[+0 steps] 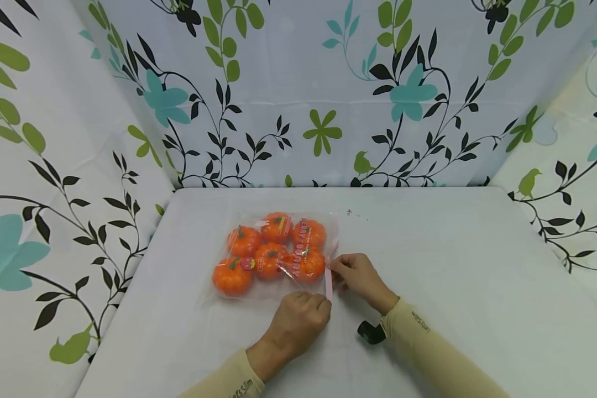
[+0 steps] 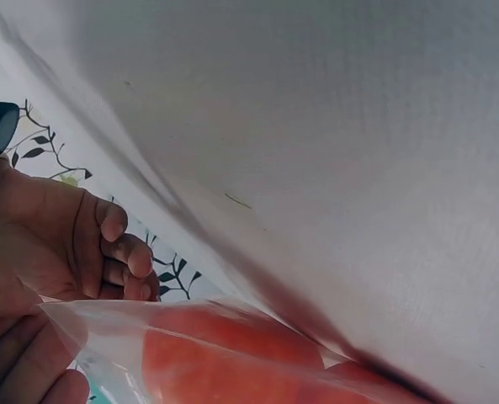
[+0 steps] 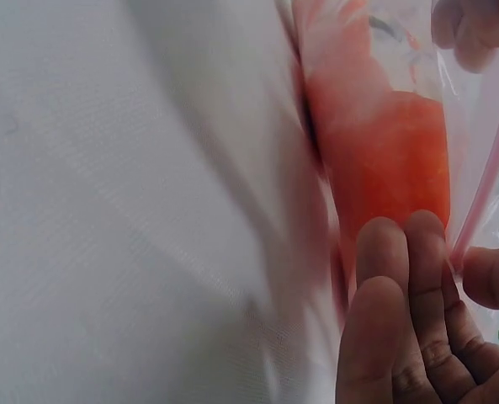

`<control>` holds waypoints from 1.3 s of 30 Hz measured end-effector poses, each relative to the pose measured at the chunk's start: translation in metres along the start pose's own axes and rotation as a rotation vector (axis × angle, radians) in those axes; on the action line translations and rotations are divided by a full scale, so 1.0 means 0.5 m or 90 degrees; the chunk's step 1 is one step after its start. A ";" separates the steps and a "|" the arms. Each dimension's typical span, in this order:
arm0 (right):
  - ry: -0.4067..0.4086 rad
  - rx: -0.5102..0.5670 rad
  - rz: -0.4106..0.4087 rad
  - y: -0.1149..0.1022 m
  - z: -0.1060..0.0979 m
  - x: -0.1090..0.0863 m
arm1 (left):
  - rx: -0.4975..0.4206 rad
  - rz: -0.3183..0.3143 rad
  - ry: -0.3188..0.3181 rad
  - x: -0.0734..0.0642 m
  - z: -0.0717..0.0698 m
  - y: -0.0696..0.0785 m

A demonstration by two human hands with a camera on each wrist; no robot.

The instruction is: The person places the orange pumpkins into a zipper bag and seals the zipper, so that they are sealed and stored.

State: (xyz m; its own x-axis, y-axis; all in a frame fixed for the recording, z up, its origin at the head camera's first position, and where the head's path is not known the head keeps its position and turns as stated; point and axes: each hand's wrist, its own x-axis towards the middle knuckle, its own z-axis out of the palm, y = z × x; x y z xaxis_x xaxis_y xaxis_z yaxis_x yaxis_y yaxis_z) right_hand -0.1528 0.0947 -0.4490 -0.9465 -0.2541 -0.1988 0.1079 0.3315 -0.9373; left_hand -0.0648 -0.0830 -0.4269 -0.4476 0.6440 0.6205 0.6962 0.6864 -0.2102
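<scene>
A clear plastic zip bag (image 1: 271, 290) with a pink zip strip (image 1: 329, 284) lies on the white table, its mouth toward the right. Inside it are several small orange pumpkins (image 1: 232, 276) with green stems. My left hand (image 1: 300, 320) pinches the near end of the strip, at the bag's lower right corner. Farther along the same edge, my right hand (image 1: 360, 276) pinches the strip between thumb and fingers. The right wrist view shows that thumb (image 3: 491, 278) against the pink zip (image 3: 489, 177), with the fingertips (image 3: 382, 240) on the other side, in front of a pumpkin (image 3: 405, 160).
The white table (image 1: 453, 265) stretches out around the bag. Cloth (image 1: 278, 50) with printed leaves and flowers hangs behind it and at both sides. A black wrist camera (image 1: 371, 333) sits at my right wrist. Small dark specks (image 1: 350, 211) mark the tabletop behind the bag.
</scene>
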 end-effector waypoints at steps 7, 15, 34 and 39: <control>0.035 0.003 0.009 0.002 -0.007 0.006 | -0.012 0.014 0.017 -0.001 0.005 -0.001; 0.053 0.001 0.029 0.009 -0.023 0.020 | -0.013 0.050 0.010 -0.002 0.005 0.007; 0.094 0.008 0.063 -0.001 -0.083 0.080 | -0.012 0.075 0.002 -0.001 -0.005 0.032; 0.107 0.000 0.085 -0.005 -0.110 0.099 | -0.015 0.091 -0.015 -0.003 -0.010 0.042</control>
State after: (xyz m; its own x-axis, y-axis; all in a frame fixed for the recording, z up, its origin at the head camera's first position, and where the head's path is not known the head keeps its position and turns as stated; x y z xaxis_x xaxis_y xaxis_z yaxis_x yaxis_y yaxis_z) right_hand -0.2166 0.1311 -0.4408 -0.9614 -0.0524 -0.2702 0.2355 0.3520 -0.9059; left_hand -0.0465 -0.0713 -0.4283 -0.3561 0.7427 0.5670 0.7665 0.5793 -0.2774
